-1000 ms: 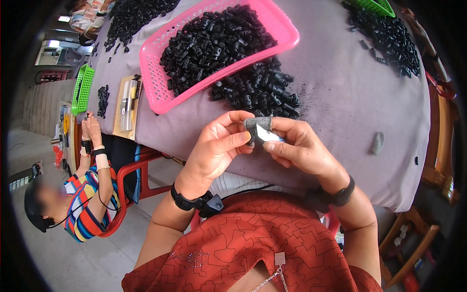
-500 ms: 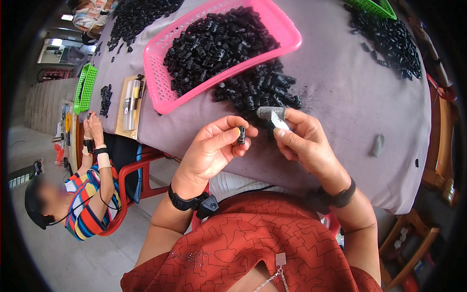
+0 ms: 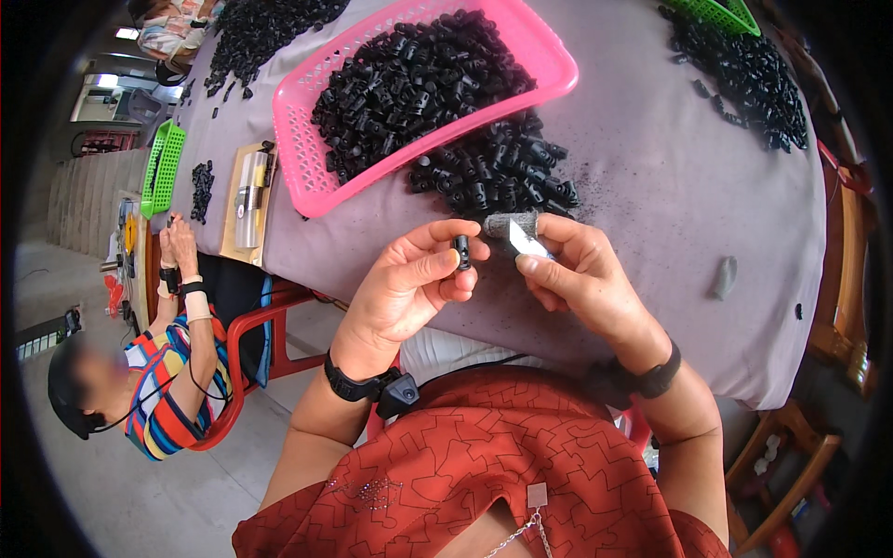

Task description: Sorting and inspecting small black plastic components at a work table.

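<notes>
My left hand (image 3: 402,281) is closed, pinching a small black plastic piece that looks like a cord lock (image 3: 462,251) upright between thumb and fingers. A hole shows in its side. Just to the right, my right hand (image 3: 591,274) grips a flat silver blade (image 3: 527,243) between thumb and index finger. A grey knitted finger sleeve (image 3: 500,224) covers that index fingertip. The sleeve's end is close to my left fingertips, while the blade stays apart from the black piece. Beyond both hands lies a heap of similar black pieces (image 3: 493,172), spilling out beside a pink basket (image 3: 302,177) filled with more.
Grey cloth (image 3: 642,186) covers the table, with black crumbs scattered on it. A grey finger sleeve (image 3: 725,277) lies at right. More black pieces (image 3: 744,88) are piled at far right. At left are a wooden board (image 3: 234,219), a green basket (image 3: 163,167) and a seated co-worker (image 3: 172,372).
My right hand has shifted slightly left, bringing the sleeved fingertip nearer my left fingers. The blade is tilted a little differently, and the black piece has turned slightly in my left fingers.
</notes>
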`<state>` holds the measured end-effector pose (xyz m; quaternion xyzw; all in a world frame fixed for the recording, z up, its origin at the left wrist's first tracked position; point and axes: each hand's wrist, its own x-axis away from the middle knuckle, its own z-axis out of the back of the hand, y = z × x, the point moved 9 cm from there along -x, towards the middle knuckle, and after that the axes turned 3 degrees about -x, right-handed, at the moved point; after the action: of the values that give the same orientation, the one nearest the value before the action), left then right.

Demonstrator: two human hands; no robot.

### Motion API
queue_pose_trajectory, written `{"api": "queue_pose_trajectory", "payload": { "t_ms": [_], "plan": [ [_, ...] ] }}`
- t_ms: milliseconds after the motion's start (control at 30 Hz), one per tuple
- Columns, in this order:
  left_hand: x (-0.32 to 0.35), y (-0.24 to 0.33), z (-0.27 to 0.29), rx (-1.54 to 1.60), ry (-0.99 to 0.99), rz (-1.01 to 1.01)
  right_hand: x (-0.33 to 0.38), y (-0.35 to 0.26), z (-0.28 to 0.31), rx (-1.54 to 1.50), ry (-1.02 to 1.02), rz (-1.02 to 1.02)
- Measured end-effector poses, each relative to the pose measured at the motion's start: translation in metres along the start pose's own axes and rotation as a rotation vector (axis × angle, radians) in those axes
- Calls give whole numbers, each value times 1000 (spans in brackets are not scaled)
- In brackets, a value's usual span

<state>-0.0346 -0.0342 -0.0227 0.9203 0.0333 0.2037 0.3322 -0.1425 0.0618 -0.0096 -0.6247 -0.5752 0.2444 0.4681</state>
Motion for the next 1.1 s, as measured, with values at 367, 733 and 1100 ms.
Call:
{"api": "queue_pose_trajectory", "payload": {
  "t_ms": [367,733,1100],
  "plan": [
    [1,1,4,-16,60,-40,1,-2,-10,1,-56,-1],
    [-5,-5,-6,19,79,-14,7,6,-28,-67,-272,-103],
    [-7,-10,-7,-6,56,-2,6,5,-28,-87,-268,-89]
  ]
}}
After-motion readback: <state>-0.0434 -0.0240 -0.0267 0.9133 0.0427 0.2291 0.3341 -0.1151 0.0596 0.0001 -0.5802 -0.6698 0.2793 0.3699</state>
